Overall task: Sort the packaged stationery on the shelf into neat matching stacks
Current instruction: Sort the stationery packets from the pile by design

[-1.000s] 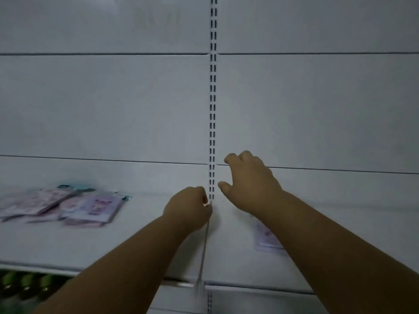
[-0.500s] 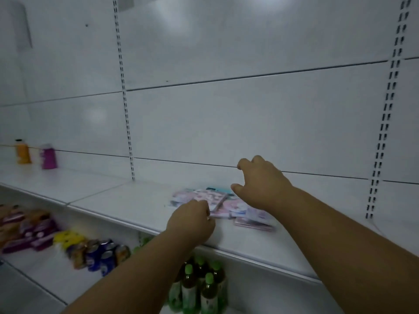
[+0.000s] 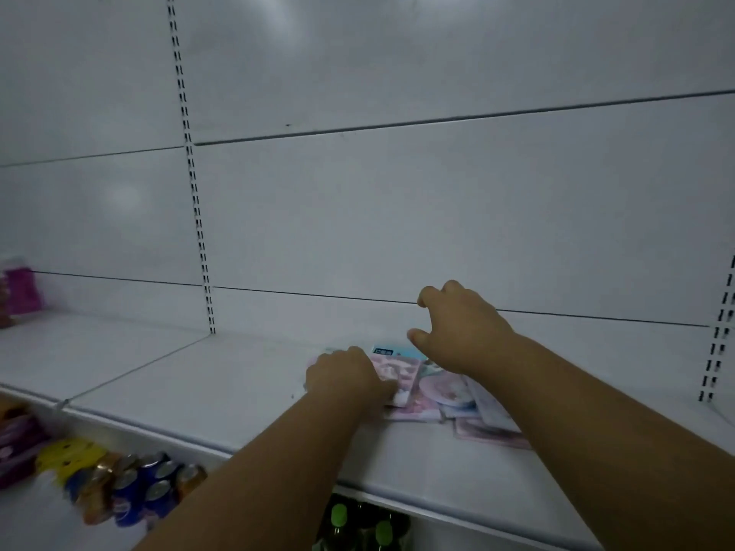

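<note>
A loose pile of flat packaged stationery lies on the white shelf (image 3: pixel 238 399). It includes a pink pack (image 3: pixel 401 375), a pack with a round pink picture (image 3: pixel 445 391), a blue-topped pack (image 3: pixel 391 350) behind them and another pink pack (image 3: pixel 489 435) nearest me. My left hand (image 3: pixel 350 377) rests with curled fingers on the left edge of the pink pack, thumb on top; whether it grips the pack is hidden. My right hand (image 3: pixel 463 332) hovers just above the back of the pile, fingers spread and holding nothing. My right forearm covers the pile's right side.
The white back wall has slotted uprights (image 3: pixel 195 216). A purple container (image 3: pixel 22 290) stands far left on the shelf. On the lower shelf are drink cans (image 3: pixel 139 491), yellow and purple packets (image 3: pixel 63 457) and green-capped bottles (image 3: pixel 338 515).
The view has swung left, bringing the pile from the far left to under my hands. My left hand has come down onto the pink pack. My right hand now hovers over the pile.
</note>
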A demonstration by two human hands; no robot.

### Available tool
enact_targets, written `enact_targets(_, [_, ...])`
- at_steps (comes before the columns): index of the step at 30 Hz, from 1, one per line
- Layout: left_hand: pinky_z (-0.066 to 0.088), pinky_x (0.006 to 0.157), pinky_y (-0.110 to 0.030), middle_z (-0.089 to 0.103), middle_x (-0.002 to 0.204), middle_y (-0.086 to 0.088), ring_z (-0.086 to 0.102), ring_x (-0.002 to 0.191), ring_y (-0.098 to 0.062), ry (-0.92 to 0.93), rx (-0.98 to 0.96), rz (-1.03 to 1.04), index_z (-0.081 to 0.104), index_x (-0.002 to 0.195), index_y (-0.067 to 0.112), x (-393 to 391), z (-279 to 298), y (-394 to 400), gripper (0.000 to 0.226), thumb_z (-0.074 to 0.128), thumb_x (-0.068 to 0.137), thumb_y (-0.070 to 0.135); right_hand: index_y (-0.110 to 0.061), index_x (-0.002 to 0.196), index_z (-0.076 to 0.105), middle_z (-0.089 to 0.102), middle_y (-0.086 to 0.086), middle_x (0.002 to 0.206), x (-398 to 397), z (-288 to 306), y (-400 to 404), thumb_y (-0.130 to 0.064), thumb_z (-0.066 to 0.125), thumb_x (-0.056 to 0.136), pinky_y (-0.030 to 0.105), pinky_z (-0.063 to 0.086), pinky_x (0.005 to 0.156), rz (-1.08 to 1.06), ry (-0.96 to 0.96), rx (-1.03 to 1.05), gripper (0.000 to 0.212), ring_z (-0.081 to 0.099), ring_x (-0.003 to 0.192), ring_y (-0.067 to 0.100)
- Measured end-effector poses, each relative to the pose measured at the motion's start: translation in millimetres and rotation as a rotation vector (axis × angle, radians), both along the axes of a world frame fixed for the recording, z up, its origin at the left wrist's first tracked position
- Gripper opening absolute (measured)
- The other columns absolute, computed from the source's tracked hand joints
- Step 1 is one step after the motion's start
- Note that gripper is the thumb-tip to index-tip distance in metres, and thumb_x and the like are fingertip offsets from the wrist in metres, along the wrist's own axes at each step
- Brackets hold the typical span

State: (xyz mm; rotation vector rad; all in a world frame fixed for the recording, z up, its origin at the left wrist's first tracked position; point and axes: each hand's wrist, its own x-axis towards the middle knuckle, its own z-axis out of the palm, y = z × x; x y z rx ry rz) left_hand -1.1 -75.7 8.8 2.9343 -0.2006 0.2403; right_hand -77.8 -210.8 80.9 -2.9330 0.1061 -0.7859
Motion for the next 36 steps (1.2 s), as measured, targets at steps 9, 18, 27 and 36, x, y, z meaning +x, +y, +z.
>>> enact_targets(9, [0.053,0.088,-0.041,0.064,0.107,-0.006,0.062,0.098,-0.026,0.188,-0.027,-0.031,0.053,0.122,0.017,14.0,20.9,-14.9,0.077,0.071,0.054,0.049,-0.021,0.121,0.051,0.052,0.008,0.118,25.4,-9.8,-17.5,-0.050,0.058,0.083,0.040,0.050,0.082,-0.056,0.037,0.030,0.048,0.055,0.100,0.026])
enact_targets(18, [0.057,0.071,-0.038,0.064,0.092,-0.011,0.064,0.078,-0.026,0.049,-1.027,-0.201,0.056,0.094,0.012,11.9,51.4,23.0,0.007,0.056,0.086,0.012,-0.019,0.123,0.052,0.053,0.009,0.120,6.9,-17.1,-20.8,-0.039,0.056,0.089,0.039,0.049,0.084,-0.172,-0.012,0.132,0.040,0.055,0.103,0.028])
enact_targets(27, [0.056,0.047,-0.026,0.070,0.087,-0.007,0.072,0.059,-0.011,0.267,-1.493,-0.514,0.059,0.094,0.017,-13.6,41.2,25.9,0.013,0.063,0.089,0.007,-0.015,0.113,0.058,0.059,0.014,0.118,-13.3,-74.5,-40.1,-0.039,0.048,0.090,0.038,0.045,0.091,-0.533,0.260,0.183,0.035,0.053,0.106,0.033])
enact_targets(36, [0.055,0.045,-0.027,0.072,0.084,-0.005,0.073,0.060,-0.012,0.300,-1.429,-0.521,0.061,0.094,0.014,-8.2,25.7,21.5,0.007,0.062,0.090,0.009,-0.014,0.118,0.053,0.055,0.013,0.121,-13.7,-71.8,-43.9,-0.050,0.055,0.081,0.040,0.045,0.096,-0.692,0.209,0.337,0.051,0.056,0.109,0.033])
